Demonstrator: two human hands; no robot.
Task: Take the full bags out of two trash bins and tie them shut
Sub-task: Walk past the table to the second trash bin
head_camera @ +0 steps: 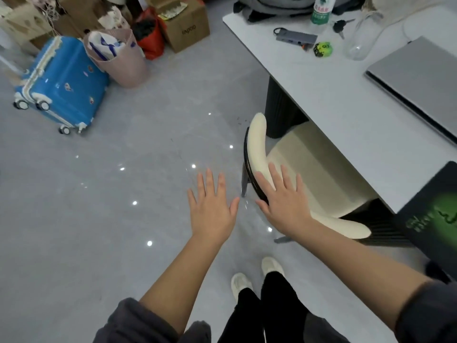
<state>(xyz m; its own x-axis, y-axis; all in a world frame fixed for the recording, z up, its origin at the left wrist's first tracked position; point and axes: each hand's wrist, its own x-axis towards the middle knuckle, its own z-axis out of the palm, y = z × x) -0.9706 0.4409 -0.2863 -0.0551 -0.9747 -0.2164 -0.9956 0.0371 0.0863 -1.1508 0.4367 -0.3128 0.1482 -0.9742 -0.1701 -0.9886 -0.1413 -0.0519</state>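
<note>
A pink trash bin (123, 63) stands on the floor at the far left, lined with a pale bag and stuffed with white and blue trash (105, 47). Behind it sits a red bag (150, 38) holding dark contents. My left hand (212, 211) hovers flat over the grey floor, fingers spread, palm down, holding nothing. My right hand (282, 201) is stretched out beside it, fingers apart, over the curved back of a cream chair (258, 142). Both hands are far from the bin. I cannot see a second bin.
A blue suitcase (61, 82) lies left of the bin. Cardboard boxes (188, 26) stand along the back. A white table (346, 100) at right carries a laptop (420, 80), bottle (321, 9), keys and a glass vase. My feet (257, 273) stand on the grey floor.
</note>
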